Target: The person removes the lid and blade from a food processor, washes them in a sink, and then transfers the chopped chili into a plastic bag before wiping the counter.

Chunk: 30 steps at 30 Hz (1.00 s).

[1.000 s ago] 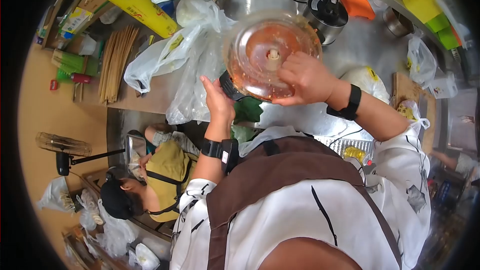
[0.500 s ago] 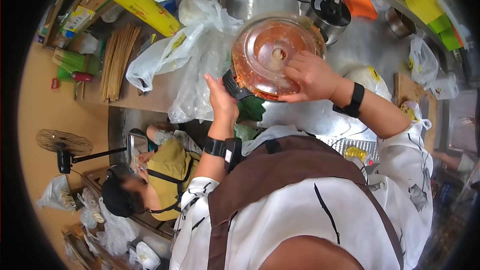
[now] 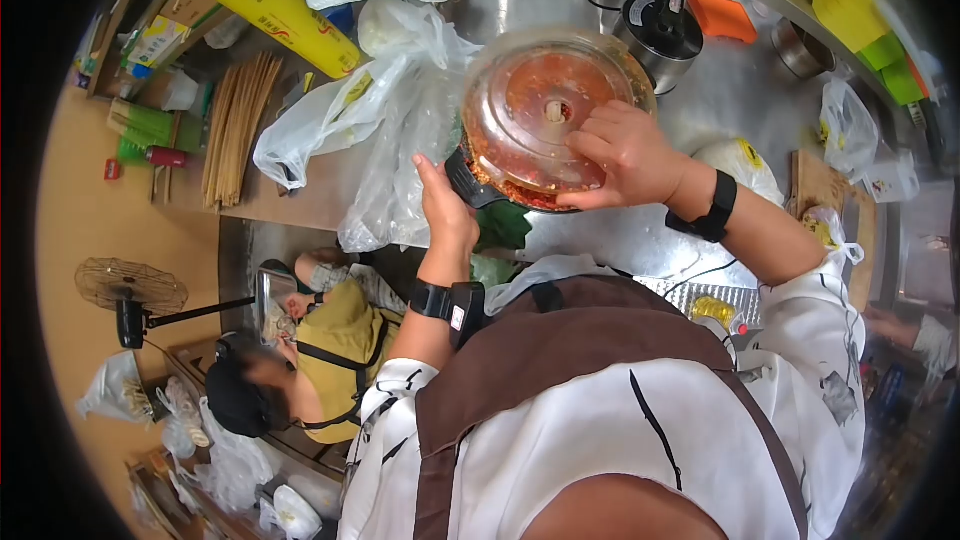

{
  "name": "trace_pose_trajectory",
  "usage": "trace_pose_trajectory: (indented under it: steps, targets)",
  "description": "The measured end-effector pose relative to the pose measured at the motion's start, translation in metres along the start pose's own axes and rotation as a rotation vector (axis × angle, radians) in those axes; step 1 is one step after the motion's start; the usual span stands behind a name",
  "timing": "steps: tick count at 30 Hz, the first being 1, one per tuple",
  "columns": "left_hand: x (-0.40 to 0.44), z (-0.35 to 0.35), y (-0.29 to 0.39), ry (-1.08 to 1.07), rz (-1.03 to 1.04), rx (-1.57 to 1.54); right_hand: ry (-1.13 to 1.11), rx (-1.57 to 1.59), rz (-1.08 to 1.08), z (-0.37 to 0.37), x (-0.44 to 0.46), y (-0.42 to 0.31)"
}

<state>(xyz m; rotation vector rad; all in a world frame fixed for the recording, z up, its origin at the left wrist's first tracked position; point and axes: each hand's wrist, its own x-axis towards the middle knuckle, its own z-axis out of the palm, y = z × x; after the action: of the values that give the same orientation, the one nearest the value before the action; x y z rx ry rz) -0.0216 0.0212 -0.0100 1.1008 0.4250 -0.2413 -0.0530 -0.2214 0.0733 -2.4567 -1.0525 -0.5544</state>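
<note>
Pan (image 3: 535, 207) between both hands, see-through lid (image 3: 530, 90) over it.
Head view: left hand (image 3: 447, 215) touches the pan's black handle (image 3: 470, 180), its fingers too hidden to tell a grip; right hand (image 3: 630, 155) is clamped on the lid at the pan's near right. Compared with a second ago, more red contents (image 3: 514, 193) show at the pan's near rim.

This is a working kitchen: a lidded pot (image 3: 548, 145) with red, chunky food showing under its clear lid is over the near edge of a steel surface (image 3: 690, 130), and a metal pot (image 3: 803, 48) stands toward the far edge. A wooden board (image 3: 808, 180) at the right end and a brown apron (image 3: 580, 340) on the person fit that too.
</note>
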Motion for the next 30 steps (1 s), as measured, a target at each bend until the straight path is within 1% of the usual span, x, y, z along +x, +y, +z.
trace_pose_trajectory:
  steps: [4,7,10,13,16,19,22,25,26,27,30]
  targets:
    - [-0.002,0.007,0.001,0.005,0.007,0.014,-0.022,0.015,-0.035,0.005,-0.004,0.004]
    - [0.002,0.002,-0.001,0.013,-0.008,0.027,0.033,0.033,0.003,-0.007,0.001,-0.002]
    - [-0.006,0.010,0.004,0.073,-0.011,0.079,-0.007,0.031,-0.051,0.006,-0.004,0.001]
    - [-0.001,0.004,-0.001,-0.011,0.032,0.008,0.030,0.040,-0.016,-0.007,0.000,-0.001]
    - [-0.002,0.002,-0.002,-0.024,0.006,-0.005,0.065,0.049,-0.070,0.007,-0.005,0.002]
    - [-0.002,0.002,0.000,-0.034,0.014,0.007,-0.103,0.002,0.028,-0.011,-0.003,0.002]
    - [-0.001,0.004,0.004,0.004,0.007,-0.024,0.155,0.364,0.320,-0.032,0.002,0.005]
    - [-0.015,0.009,0.014,0.034,-0.010,0.117,0.516,0.968,0.579,-0.053,0.002,0.030]
    - [-0.016,0.010,0.017,0.033,-0.017,0.169,0.692,1.265,0.608,-0.054,0.002,0.029]
    - [0.001,-0.003,0.006,-0.018,0.022,0.159,0.704,1.303,0.620,-0.058,0.002,0.035]
    - [0.002,0.001,0.007,0.050,0.014,0.212,0.686,1.443,0.624,-0.063,0.000,0.044]
